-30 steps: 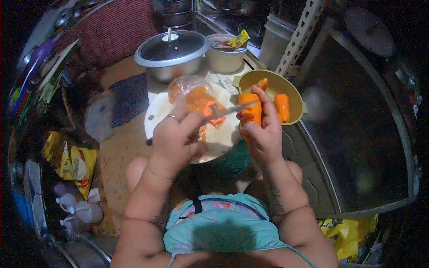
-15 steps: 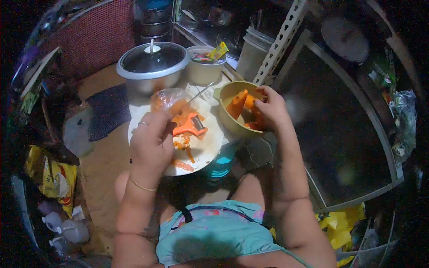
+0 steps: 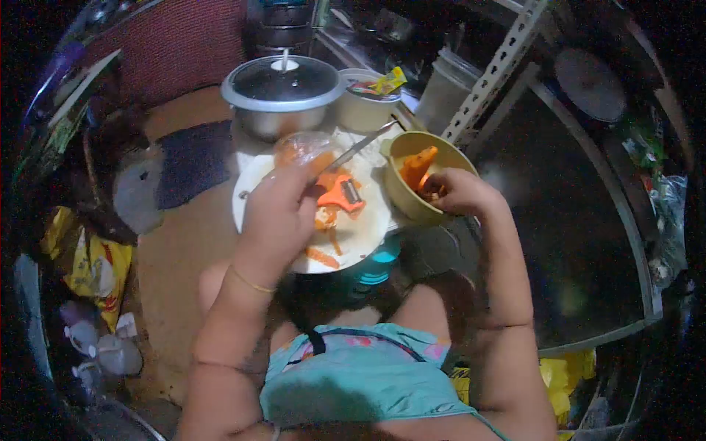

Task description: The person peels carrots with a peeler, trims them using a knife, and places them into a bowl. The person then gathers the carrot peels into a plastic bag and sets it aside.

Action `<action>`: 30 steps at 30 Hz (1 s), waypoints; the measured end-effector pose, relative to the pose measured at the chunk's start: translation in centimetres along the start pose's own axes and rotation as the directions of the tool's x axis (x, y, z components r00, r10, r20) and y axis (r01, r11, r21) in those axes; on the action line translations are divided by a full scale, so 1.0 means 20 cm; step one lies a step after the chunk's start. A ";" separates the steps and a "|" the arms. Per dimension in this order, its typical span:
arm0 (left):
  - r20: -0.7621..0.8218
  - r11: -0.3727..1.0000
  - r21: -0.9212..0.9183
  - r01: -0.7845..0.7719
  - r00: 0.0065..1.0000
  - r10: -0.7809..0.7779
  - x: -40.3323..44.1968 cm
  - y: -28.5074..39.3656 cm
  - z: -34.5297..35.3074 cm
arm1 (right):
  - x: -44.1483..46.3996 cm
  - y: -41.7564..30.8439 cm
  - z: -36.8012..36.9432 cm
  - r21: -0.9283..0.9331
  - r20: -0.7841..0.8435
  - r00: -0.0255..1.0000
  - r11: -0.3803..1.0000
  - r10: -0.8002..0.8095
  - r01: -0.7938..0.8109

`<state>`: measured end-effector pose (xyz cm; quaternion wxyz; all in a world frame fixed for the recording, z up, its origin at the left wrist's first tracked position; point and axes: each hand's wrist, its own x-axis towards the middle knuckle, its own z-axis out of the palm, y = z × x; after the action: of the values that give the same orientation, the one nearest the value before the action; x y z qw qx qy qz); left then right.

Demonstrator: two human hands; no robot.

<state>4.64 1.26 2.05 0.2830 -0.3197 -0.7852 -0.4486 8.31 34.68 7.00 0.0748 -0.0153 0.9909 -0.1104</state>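
My left hand is closed around a knife, its blade pointing up and to the right over the white plate. Close to those fingers, an orange Y-shaped peeler lies on the plate among orange peelings. A clear plastic bag with something orange sits at the plate's far edge. My right hand is inside the yellowish bowl, fingers curled low against the orange vegetable pieces. One carrot-like orange piece stands up beside the fingertips. The fingers partly hide what they grip.
Behind the plate stand a lidded pot and a tub of packets. A perforated metal post rises behind the bowl, and a dark framed panel stands at right. Yellow bags lie at left.
My right hand has gone lower into the bowl, and the upright orange piece has shifted. My left hand still holds the knife. The whole view has shifted, moving the scene rightward.
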 end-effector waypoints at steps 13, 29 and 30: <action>0.251 0.989 0.117 0.093 0.961 -0.120 0.00 0.02 0.04 | 0.05 0.03 -0.02 0.231 0.125 0.992 0.971 0.029 -0.057; 0.186 0.938 0.346 0.039 0.976 -0.109 0.06 0.02 0.10 | -0.08 -0.27 0.27 0.821 -0.253 0.942 -0.564 -0.221 0.088; 0.172 0.923 0.385 0.031 0.980 -0.104 0.07 -0.01 0.10 | -0.08 -0.28 0.32 0.840 -0.241 0.960 -0.525 -0.143 0.133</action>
<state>3.21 3.22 2.16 0.2481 -0.2725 -0.8910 -0.2651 10.84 27.83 2.32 0.0370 -0.0835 0.3852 -0.9183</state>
